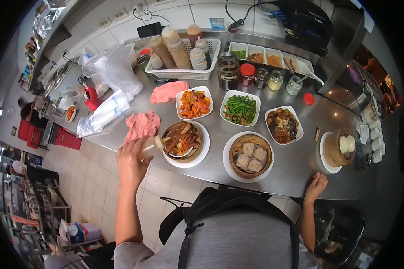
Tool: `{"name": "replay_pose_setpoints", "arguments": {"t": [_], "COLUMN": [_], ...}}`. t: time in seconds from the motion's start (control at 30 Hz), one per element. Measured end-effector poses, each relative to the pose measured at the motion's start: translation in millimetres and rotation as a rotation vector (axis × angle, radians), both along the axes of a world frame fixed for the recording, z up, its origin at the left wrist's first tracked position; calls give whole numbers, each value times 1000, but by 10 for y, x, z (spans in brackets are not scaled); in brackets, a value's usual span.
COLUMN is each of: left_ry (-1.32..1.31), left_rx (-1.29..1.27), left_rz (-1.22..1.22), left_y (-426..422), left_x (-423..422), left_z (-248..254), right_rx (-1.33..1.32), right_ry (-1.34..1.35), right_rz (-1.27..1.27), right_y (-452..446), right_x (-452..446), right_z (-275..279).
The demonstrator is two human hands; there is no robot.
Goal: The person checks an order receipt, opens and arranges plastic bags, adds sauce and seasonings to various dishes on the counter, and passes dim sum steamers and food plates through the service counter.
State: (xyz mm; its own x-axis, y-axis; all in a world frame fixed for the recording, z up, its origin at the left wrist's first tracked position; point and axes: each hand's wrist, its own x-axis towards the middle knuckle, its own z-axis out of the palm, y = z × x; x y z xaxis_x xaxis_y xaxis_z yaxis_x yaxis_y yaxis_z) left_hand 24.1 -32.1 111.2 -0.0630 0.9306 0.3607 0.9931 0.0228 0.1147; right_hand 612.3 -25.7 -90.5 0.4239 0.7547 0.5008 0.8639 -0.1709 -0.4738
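Note:
My left hand (pixel 132 158) is wrapped round a squeeze bottle (pixel 150 148) of pale liquid. The bottle is tilted, its nozzle pointing at the near-left rim of a bamboo steamer (pixel 194 155). Braised brown pieces, which look like chicken feet (pixel 184 134), lie inside with orange shreds on top. This steamer stands on a white plate (pixel 205 144). Whether liquid is leaving the nozzle, I cannot tell. At the counter's front edge my right hand (pixel 316 186) rests with its fingers curled and nothing visible in them. A second steamer (pixel 270 158) holds several dumplings (pixel 251 159).
Behind are bowls of orange-sauced food (pixel 194 103), green beans (pixel 240 109) and a brown dish (pixel 283 125). A steamer with white buns (pixel 347 144) stands right. Pink cloths (pixel 141 125), plastic bags (pixel 114 71), a bottle basket (pixel 179 75) and jars (pixel 247 74) line the steel counter (pixel 211 175).

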Motion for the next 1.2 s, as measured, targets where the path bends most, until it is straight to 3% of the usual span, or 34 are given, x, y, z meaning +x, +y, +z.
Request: {"name": "replay_pose_setpoints", "arguments": {"t": [0.43,0.63,0.93,1.2], "left_ry": [302,309,283,209], "left_rx": [-66,-2,-16,-66], "left_rz": [-105,17,-40,69], "left_y": [161,346,163,33], "left_x": [68,-91,49,-187], "left_z": [-133,-269,-92,-305], "right_rx": [-52,-61,-57,-50], "right_ry": [-8,-11,-20,18], "right_rz": [9,2,-12,0], "right_y": [-20,-23,-15,-32], "right_x": [21,32,13,-57], "right_z": [3,-12,-4,122]}}
